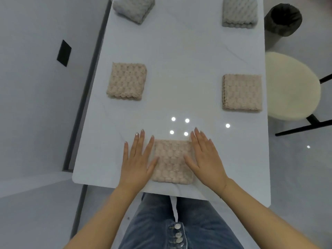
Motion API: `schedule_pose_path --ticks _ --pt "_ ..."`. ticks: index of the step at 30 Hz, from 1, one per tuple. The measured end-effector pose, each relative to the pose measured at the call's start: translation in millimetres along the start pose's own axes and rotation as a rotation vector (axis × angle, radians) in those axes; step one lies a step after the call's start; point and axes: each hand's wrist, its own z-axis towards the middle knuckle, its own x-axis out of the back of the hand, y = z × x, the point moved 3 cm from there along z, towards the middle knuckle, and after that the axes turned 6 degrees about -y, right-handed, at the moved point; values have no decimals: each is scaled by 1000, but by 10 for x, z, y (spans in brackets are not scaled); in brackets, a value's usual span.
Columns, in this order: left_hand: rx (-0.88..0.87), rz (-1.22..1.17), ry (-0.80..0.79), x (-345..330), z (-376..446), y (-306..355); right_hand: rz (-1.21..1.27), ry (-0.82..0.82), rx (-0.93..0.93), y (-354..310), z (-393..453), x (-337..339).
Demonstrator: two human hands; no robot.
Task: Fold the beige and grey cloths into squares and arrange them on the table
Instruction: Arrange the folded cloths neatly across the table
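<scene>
A folded beige cloth (172, 161) lies square near the front edge of the white table (181, 69). My left hand (137, 159) lies flat with straight fingers along the cloth's left side, its thumb on the cloth. Against the right side lies my right hand (206, 157), also flat, with its thumb on the cloth. Two more folded beige cloths sit mid-table, one at the left (127, 80) and one at the right (242, 92). Two folded grey cloths lie at the far end, left (133, 8) and right (239, 12).
A cream round stool (291, 87) with black legs stands right of the table. Beyond it is a dark bin (283, 18). A wall with a black plate (64, 53) runs along the table's left side. My lap in jeans is under the front edge.
</scene>
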Motion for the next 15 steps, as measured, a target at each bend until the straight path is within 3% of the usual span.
schedule_pose_path --ticks 6,11,15 --pt "-97 25 6 249 238 -384 26 107 -94 -457 129 -47" --pt "-240 91 1 342 528 -1083 17 165 -275 -916 429 -327" --pt "-344 110 -14 545 695 -1661 153 266 -449 -1514 624 -521"
